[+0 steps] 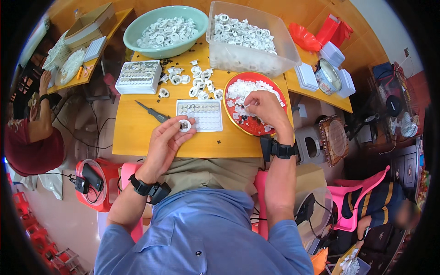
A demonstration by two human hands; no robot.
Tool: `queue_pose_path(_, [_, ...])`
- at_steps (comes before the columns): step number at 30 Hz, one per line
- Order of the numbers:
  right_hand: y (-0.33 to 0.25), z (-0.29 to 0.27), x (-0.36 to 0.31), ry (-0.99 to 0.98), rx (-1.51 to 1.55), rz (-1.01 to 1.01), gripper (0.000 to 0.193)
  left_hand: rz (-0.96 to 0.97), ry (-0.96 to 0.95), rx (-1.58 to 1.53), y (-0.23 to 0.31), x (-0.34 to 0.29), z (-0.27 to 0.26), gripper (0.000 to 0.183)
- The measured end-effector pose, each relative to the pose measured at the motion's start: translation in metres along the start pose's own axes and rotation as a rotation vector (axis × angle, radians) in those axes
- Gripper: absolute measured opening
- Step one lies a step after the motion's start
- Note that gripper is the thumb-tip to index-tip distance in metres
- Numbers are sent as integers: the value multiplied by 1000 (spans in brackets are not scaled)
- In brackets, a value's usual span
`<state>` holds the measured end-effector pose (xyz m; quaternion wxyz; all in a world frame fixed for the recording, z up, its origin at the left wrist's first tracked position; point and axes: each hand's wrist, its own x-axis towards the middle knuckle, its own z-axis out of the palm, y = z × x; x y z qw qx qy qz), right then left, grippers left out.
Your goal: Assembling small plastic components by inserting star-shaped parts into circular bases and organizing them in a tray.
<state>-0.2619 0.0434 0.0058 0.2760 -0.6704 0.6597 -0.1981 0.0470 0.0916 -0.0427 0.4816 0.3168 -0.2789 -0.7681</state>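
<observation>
My left hand (166,138) pinches a round white plastic part (184,126) with a dark centre, just over the near-left corner of a white tray (211,124). Silver coin-like discs fill the tray's far rows. My right hand (268,109) reaches over a red round plate (249,126) heaped with small white pieces (250,88). Its thumb and fingertips are pressed together among the pieces; whatever is between them is too small to make out. Left of the tray lies a grey screwdriver (153,112). Several loose white round parts (200,83) are scattered beyond the tray.
At the back stand a green basin (130,42) and a clear plastic bin (279,62), both full of white parts. A stack of white trays (137,85) with discs sits at the left. A co-worker's arm (43,107) is at a left side table; another person (378,206) sits lower right.
</observation>
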Motion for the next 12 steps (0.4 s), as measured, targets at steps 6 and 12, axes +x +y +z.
queue_pose_path(6, [1,10,3,-45,24,-141,14,-56,39,13,1,-2,2,31])
queue_pose_path(12, [-8,20,2,-180,-89,-221,17,-80,29,-63,5,0,-4,30])
